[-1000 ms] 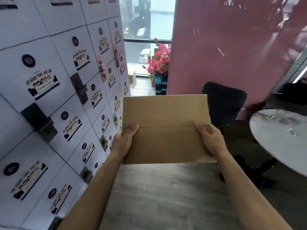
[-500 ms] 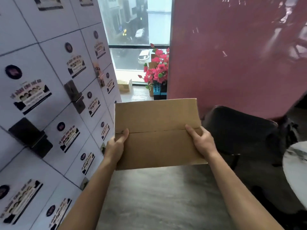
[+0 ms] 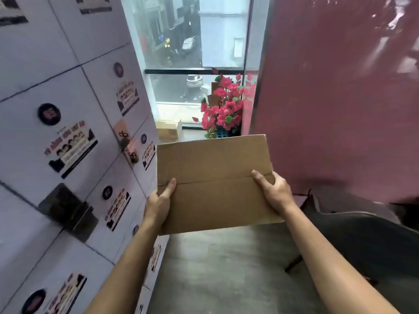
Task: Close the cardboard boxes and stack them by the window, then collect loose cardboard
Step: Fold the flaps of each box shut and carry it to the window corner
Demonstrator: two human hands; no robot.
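Observation:
I carry a closed brown cardboard box (image 3: 215,177) in front of me at chest height, its top flaps meeting in a seam across the middle. My left hand (image 3: 158,201) grips its left side, thumb on top near the seam. On the right side my right hand (image 3: 273,191) grips it the same way. Ahead, by the window (image 3: 195,53), a smaller cardboard box (image 3: 169,129) sits on the floor against the left wall.
A wall of white lockers (image 3: 68,143) with stickers and dark handles runs along my left. A pot of pink flowers (image 3: 223,109) stands by the window. A red panel (image 3: 340,98) rises on the right, with a dark chair (image 3: 362,241) below it.
I have walked closer to the window with the box; the flowers and small box appear nearer, and the chair has slid to my lower right. My grip is unchanged.

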